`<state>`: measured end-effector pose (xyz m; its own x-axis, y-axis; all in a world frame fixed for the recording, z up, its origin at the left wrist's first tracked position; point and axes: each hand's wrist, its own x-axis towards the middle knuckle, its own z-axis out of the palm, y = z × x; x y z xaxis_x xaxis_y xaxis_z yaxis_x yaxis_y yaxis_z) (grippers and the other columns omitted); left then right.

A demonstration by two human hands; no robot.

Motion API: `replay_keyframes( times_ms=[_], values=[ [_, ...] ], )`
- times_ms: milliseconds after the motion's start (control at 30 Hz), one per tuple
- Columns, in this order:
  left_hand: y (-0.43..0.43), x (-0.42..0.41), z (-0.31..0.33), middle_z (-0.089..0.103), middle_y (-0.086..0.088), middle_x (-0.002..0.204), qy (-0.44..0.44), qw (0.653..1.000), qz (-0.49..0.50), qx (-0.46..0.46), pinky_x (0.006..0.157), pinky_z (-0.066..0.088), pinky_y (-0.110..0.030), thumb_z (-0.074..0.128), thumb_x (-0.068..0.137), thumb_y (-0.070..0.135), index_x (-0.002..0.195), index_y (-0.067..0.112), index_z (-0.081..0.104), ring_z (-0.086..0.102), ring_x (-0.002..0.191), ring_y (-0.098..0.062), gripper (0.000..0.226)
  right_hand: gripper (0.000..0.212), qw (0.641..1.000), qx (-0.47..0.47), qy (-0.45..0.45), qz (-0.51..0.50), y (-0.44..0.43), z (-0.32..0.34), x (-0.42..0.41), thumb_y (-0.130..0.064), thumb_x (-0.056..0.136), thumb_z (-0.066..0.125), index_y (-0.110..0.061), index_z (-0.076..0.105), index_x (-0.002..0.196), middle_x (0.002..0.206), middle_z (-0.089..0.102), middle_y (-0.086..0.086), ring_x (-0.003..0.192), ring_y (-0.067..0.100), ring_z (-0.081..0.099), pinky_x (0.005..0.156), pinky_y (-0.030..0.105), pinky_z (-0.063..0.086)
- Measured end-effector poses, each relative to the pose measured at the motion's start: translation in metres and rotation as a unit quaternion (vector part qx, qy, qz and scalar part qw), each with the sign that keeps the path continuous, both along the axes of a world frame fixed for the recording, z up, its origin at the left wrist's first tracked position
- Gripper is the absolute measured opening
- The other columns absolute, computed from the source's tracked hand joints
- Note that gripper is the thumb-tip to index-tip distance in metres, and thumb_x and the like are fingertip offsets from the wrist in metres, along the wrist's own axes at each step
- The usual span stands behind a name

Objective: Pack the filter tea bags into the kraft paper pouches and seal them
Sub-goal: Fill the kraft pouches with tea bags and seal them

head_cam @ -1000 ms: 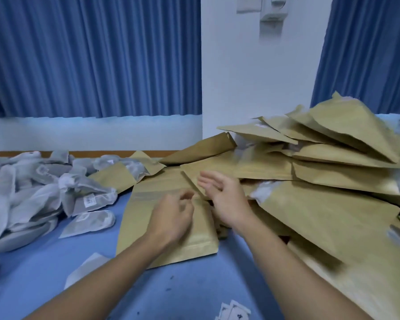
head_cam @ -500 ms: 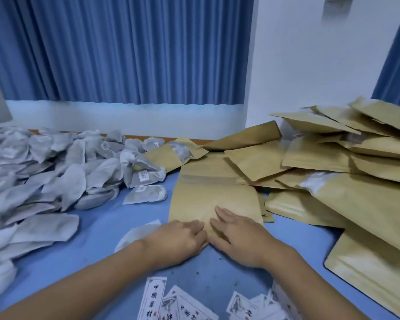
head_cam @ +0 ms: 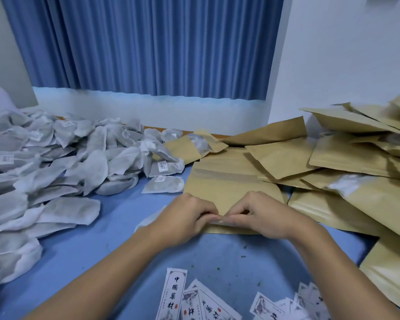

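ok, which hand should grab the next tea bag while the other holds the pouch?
Left, probably. Both the left hand and right hand pinch the kraft pouch at its near edge, but the tea bag pile lies on the left side, so the right would have to cross over.

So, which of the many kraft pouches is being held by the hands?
The flat pouch at the centre: the left hand and right hand pinch its near edge. The other pouches lie untouched.
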<state>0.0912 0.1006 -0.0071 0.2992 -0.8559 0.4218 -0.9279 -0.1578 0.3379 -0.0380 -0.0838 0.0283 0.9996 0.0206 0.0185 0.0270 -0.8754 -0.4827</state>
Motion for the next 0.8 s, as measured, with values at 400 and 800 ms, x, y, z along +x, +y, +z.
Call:
replay_keyframes(
  times_ms=[400, 800],
  values=[
    [0.009, -0.019, -0.036, 0.068, 0.001, 0.103, -0.083, 0.992, -0.027, -0.093, 0.081, 0.051, -0.043, 0.072, 0.093, 0.022, 0.092, 0.011, 0.074, 0.062, 0.097, -0.022, 0.011, 0.018, 0.965, 0.25, 0.018, -0.072, -0.011, -0.048, 0.006, -0.028, 0.072, 0.09, -0.014, 0.079, 0.073, 0.06, 0.061, 0.008, 0.059, 0.009, 0.044, 0.057, 0.022, 0.033],
    [0.013, -0.012, -0.046, 0.067, 0.001, 0.118, -0.06, 0.992, -0.061, -0.094, 0.085, 0.054, -0.037, 0.068, 0.096, 0.021, 0.106, 0.014, 0.075, 0.063, 0.105, -0.018, 0.014, 0.04, 0.942, 0.32, 0.058, -0.082, -0.023, -0.05, 0.005, -0.027, 0.06, 0.096, -0.001, 0.075, 0.083, 0.067, 0.059, 0.018, 0.061, 0.023, 0.048, 0.06, 0.029, 0.039]
  ],
)
